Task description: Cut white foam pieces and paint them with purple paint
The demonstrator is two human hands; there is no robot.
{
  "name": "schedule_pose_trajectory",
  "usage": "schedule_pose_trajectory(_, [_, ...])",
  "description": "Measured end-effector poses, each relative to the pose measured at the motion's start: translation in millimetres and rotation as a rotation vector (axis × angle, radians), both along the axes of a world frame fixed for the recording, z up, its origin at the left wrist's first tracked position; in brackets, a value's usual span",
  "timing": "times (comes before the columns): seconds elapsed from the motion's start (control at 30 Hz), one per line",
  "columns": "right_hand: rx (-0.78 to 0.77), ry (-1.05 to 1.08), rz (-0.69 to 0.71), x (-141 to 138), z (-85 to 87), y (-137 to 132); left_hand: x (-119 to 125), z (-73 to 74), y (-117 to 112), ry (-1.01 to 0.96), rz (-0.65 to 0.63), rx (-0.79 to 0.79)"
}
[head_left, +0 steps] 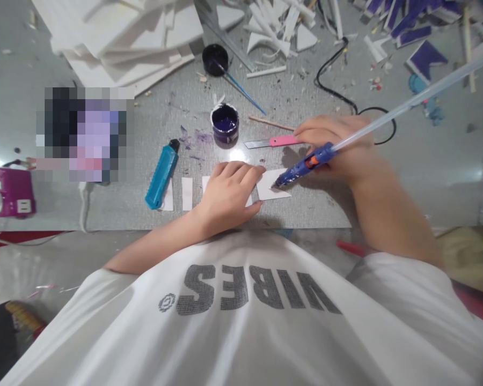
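Observation:
My right hand (340, 147) grips a blue glue gun (306, 163) with a long clear glue stick (418, 96) sticking out behind. Its nozzle touches a white foam piece (271, 187) on the grey mat (306, 209). My left hand (229, 195) lies on the same white piece, fingers curled down, pressing it in place. Two narrow white strips (187, 193) lie left of that hand, beside a teal lighter (161, 174).
An open jar of purple paint (224, 124), its black lid with a brush (215, 58), a pink utility knife (271, 142), a wooden stick (270, 123) and a black cord (334, 80) lie beyond. White foam sheets (121, 37) and purple scraps (410, 27) crowd the far side. A magenta power strip (8, 192) sits left.

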State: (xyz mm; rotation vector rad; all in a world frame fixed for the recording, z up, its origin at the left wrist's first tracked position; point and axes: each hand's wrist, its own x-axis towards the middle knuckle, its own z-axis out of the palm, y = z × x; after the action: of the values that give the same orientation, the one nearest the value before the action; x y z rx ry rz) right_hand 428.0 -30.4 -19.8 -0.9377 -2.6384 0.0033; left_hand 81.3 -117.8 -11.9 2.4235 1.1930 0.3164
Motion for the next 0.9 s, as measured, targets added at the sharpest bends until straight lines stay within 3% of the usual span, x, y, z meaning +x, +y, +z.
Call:
schedule_pose_trajectory(0.27, [-0.074,-0.035,-0.071,-6,4.7,-3,1,1.5,0,0.004,-0.001,-0.016])
schedule_pose_trajectory(0.57, [-0.046,-0.08,-0.069,-11,6.7,-3,0,0.7,1,-0.003,-0.01,-0.018])
schedule_pose_trajectory(0.9, [-0.119,-0.094,-0.248,-20,10.3,-10,-2,2.8,1,-0.035,-0.001,-0.052])
